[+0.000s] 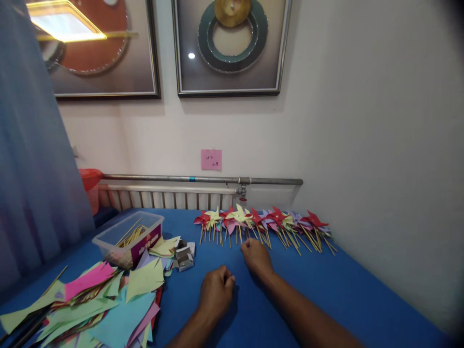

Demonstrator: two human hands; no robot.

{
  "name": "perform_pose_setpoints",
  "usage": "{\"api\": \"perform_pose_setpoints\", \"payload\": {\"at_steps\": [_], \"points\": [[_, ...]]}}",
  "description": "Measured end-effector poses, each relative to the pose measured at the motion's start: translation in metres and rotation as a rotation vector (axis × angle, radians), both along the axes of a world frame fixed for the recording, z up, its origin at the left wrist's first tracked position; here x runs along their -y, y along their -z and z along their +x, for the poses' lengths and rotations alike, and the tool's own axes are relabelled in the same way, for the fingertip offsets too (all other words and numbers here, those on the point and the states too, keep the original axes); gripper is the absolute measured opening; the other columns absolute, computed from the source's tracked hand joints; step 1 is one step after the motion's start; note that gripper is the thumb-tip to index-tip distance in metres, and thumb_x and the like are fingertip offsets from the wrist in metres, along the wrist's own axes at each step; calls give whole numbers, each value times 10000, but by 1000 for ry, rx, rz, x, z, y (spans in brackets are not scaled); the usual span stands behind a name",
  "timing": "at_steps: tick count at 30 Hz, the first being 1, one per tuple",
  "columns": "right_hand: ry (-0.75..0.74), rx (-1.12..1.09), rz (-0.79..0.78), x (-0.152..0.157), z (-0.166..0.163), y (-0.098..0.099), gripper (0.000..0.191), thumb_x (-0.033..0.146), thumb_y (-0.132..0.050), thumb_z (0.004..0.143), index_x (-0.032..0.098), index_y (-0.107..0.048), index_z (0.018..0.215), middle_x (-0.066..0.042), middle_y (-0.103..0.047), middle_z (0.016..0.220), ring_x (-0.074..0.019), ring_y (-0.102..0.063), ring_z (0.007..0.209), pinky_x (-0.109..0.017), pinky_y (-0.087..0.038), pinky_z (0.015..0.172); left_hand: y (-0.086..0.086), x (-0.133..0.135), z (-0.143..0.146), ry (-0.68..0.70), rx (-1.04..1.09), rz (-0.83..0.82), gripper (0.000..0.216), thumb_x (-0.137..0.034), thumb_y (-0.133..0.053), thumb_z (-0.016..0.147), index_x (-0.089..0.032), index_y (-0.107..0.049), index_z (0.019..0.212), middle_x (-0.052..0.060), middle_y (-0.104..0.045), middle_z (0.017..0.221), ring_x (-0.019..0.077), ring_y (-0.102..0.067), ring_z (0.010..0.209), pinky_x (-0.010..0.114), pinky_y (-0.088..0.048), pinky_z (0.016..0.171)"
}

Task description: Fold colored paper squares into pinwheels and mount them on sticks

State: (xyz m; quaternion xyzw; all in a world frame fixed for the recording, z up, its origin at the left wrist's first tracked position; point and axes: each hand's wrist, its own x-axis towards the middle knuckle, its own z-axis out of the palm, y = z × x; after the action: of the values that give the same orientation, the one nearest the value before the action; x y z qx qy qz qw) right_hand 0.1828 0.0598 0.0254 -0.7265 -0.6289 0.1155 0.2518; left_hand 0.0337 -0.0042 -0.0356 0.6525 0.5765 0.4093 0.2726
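A row of paper pinwheels [277,217] in red, pale yellow, pink and lilac lies along the far side of the blue table, their thin sticks pointing toward me. My right hand [256,257] is closed at the lower stick end of a pale yellow pinwheel [239,214] near the middle of the row. Closer to me, my left hand [216,294] rests low over the table in a loose fist, thumb against the fingers. Whatever may be inside that fist is hidden.
At left lies a heap of cut coloured paper [125,309]. Behind it stands a clear plastic box [147,237] with thin sticks. Small open cartons [184,258] sit beside the box. A metal pipe [166,179] runs along the wall, and a blue curtain [32,145] hangs at left.
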Motion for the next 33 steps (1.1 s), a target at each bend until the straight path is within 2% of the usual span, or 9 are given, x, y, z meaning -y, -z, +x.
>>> {"api": "perform_pose_setpoints", "payload": {"at_steps": [3, 6, 13, 26, 33], "points": [[65, 45, -24, -27, -2, -5, 299, 226, -491, 935, 154, -780, 961, -170, -789, 1004, -252, -728, 957, -283, -439, 738, 0, 0, 0, 1, -41, -21, 162, -218, -568, 842, -183, -588, 685, -12, -590, 631, 147, -505, 639, 267, -262, 621], [110, 76, -67, -44, -2, 1, 318, 216, -497, 922, 134, -784, 1029, -226, -769, 1088, -312, -728, 1039, -338, -486, 793, -1, -1, 0, 6, -59, -24, 173, -219, -566, 847, -187, -576, 677, -12, -591, 637, 149, -516, 643, 266, -263, 623], [128, 113, -116, -62, 1, 15, 344, 183, -501, 916, 113, -776, 1111, -254, -750, 1149, -315, -716, 1113, -355, -522, 858, -3, 0, 1, 12, -122, -52, 154, -239, -580, 841, -189, -618, 701, -10, -616, 651, 153, -539, 654, 269, -256, 621], [150, 111, -102, -69, -4, 21, 364, 213, -459, 962, 108, -758, 1141, -239, -757, 1135, -317, -720, 1112, -346, -533, 835, -4, 2, 2, 12, -146, -24, 140, -236, -595, 827, -199, -644, 702, 5, -667, 703, 163, -563, 688, 268, -274, 638], [147, 128, -77, -60, -2, 19, 339, 261, -479, 982, 112, -759, 1100, -240, -758, 1123, -313, -723, 1100, -338, -524, 830, -5, 2, 2, 17, -154, -36, 134, -232, -594, 829, -198, -640, 709, 8, -676, 713, 166, -573, 699, 270, -267, 643]]}}
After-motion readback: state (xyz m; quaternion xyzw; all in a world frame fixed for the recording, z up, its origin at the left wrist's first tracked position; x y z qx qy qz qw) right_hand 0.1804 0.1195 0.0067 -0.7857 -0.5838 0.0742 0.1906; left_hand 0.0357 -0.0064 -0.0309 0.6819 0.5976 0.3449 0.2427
